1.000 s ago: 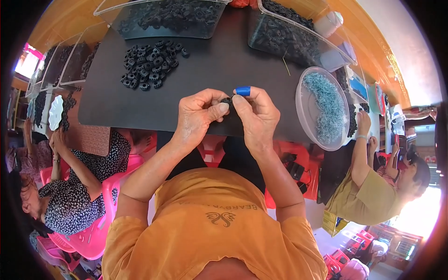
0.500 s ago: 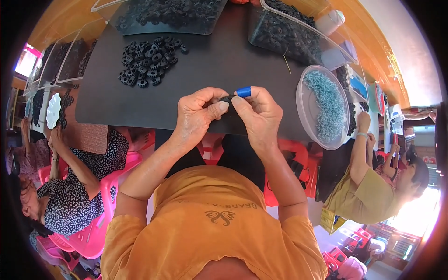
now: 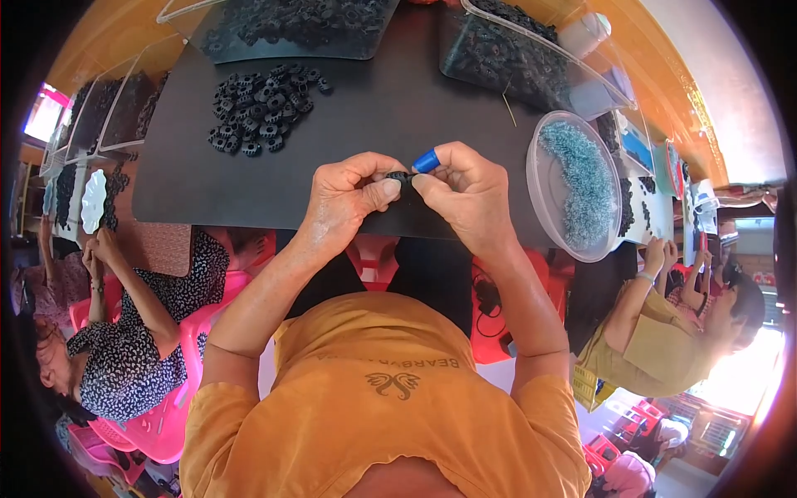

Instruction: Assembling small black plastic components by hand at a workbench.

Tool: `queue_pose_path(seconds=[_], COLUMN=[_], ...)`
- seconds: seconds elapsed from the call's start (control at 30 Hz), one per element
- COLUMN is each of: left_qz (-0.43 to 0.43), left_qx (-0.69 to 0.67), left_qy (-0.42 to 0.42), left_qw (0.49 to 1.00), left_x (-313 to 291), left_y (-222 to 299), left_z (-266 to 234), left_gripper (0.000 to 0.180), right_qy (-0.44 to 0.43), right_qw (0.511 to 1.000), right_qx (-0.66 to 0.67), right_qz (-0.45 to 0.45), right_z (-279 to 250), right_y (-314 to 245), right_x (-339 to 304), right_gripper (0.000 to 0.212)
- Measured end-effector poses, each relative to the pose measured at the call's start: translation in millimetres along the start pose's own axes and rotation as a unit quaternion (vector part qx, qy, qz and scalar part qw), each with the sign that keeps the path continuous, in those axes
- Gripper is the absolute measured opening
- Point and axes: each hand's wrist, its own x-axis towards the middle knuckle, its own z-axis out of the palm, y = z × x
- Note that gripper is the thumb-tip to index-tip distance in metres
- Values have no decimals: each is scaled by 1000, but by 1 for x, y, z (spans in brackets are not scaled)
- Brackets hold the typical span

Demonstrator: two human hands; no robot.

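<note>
Above the near edge of the dark table, my left hand (image 3: 353, 195) pinches a small black plastic part (image 3: 400, 177) between thumb and fingers. Close against it, my right hand (image 3: 466, 192) is closed too, its thumb tip at the part's right side. A blue cover (image 3: 427, 161) wraps the tip of my right index finger, which is lifted off the part. Anything tiny between the right fingertips is hidden. A loose pile of similar black parts (image 3: 261, 108) lies on the table, beyond my left hand.
A round clear tray (image 3: 540, 187) of tiny teal pieces (image 3: 581, 187) sits at the table's right. Clear bins (image 3: 290, 50) (image 3: 498, 70) of black parts stand at the back. A thin stick (image 3: 509, 109) leans by the right bin. People (image 3: 124, 349) (image 3: 656, 332) sit on both sides.
My right index finger has tilted up and away from the black part, and the right hand has turned slightly outward. The person on the right has lowered an arm.
</note>
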Motion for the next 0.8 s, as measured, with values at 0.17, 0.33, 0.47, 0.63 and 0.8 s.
queue_pose_path(seconds=[0.17, 0.33, 0.47, 0.63, 0.8], left_qz=[1, -3, 68, 92, 62], left_qx=[-13, -41, 88, 145, 140], left_qy=[-13, 2, 11, 16, 18], left_qw=[1000, 999, 994, 985, 988], left_x=[0, -2, -2, 1, 0], left_y=[-1, -4, -8, -8, -5], left_z=[-4, 0, 1, 4, 4], left_gripper=[18, 15, 14, 14, 13], right_qy=[-1, 5, 9, 36, 66], right_qw=[1000, 999, 990, 978, 990], right_qx=[2, -43, -121, -145, -62], right_qz=[1, 0, -69, -148, -111], right_z=[5, 8, 8, 14, 20], right_y=[1, 4, 3, 15, 16], right_x=[0, -1, -2, -2, -7], right_gripper=[11, 13, 14, 14, 14])
